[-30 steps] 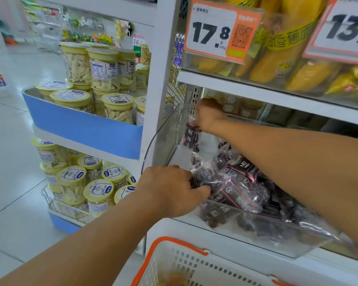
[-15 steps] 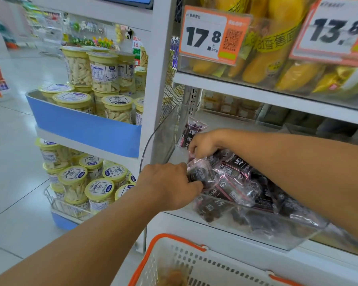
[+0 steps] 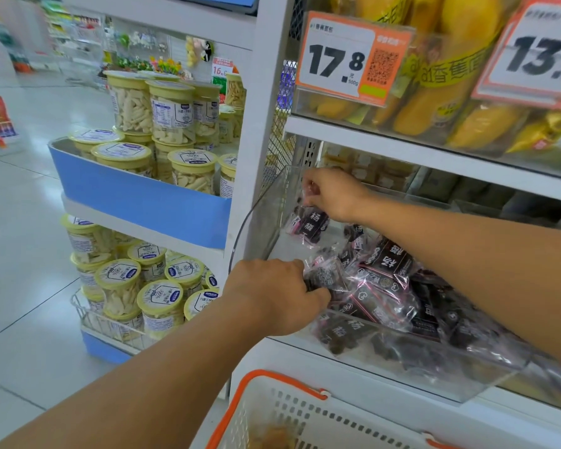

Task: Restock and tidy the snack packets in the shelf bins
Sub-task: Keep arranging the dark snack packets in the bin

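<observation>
A clear plastic shelf bin point(image 3: 434, 377) holds a heap of dark snack packets point(image 3: 386, 286) with pink-edged clear wrappers. My left hand point(image 3: 272, 296) grips packets at the heap's front left corner, fingers curled round them. My right hand point(image 3: 332, 192) is raised at the back left of the bin and pinches the top of one dark packet point(image 3: 311, 223), which hangs below my fingers above the bin floor. My right forearm crosses over the heap.
Above, a bin of yellow packets point(image 3: 434, 102) carries price tags 17.8 point(image 3: 337, 59) and 13. A white basket with an orange rim point(image 3: 282, 413) sits below the shelf. To the left, blue trays point(image 3: 136, 196) hold yellow-lidded snack tubs point(image 3: 172, 111). The tiled aisle floor lies further left.
My right hand dipped into the heap, then rose to the back left of the bin with a single packet hanging from it. My left hand stayed on the front packets.
</observation>
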{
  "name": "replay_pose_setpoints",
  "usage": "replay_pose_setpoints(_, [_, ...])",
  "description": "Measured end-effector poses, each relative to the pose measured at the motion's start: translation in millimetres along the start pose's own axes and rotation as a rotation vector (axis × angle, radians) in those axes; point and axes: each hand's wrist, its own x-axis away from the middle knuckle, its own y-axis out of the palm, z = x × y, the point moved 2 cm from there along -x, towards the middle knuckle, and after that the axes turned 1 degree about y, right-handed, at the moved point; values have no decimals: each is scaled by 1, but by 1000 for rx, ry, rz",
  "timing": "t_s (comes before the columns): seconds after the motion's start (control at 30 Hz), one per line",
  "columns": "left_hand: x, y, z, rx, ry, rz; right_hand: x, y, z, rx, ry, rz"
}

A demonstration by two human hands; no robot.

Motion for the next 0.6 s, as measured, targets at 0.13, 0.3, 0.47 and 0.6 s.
replay_pose_setpoints(0.13, [-1,0,1,-7,-23,-7,7,12,-9,145,-47,-28])
replay_pose_setpoints(0.3, [-1,2,0,-19,-25,14,-1,21,-8,360,207,-97])
replay_pose_setpoints(0.47, [-2,3,0,-16,-8,19,-2,23,-7,179,392,-139])
replay_pose_setpoints(0.6, [-4,3,0,-18,-9,21,-10,26,-8,-71,405,-82])
